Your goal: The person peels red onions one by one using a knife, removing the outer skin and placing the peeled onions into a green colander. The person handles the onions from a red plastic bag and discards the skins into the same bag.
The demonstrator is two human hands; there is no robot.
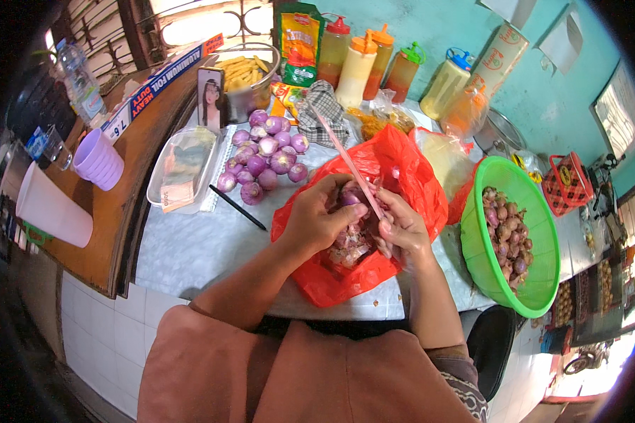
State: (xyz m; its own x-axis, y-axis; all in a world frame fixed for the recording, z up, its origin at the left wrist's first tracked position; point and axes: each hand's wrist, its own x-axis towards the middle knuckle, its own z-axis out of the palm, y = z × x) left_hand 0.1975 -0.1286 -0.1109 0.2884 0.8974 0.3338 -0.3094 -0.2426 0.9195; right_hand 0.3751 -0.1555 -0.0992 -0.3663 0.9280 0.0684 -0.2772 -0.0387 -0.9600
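Over an open red plastic bag, my left hand is closed around a purple shallot. My right hand grips a long, narrow pink knife near its lower end, close against the shallot. The knife's other end points up and to the left; which part is blade I cannot tell. Papery skins lie in the bag below both hands. Beyond my left hand, several peeled purple shallots form a pile on the table. To the right, a green basket holds many unpeeled shallots.
Left of the pile stand a clear plastic tub with banknotes, a propped phone and a black pen. A bowl of fries, a checked cloth and sauce bottles line the back. Purple cups stand on the wooden surface.
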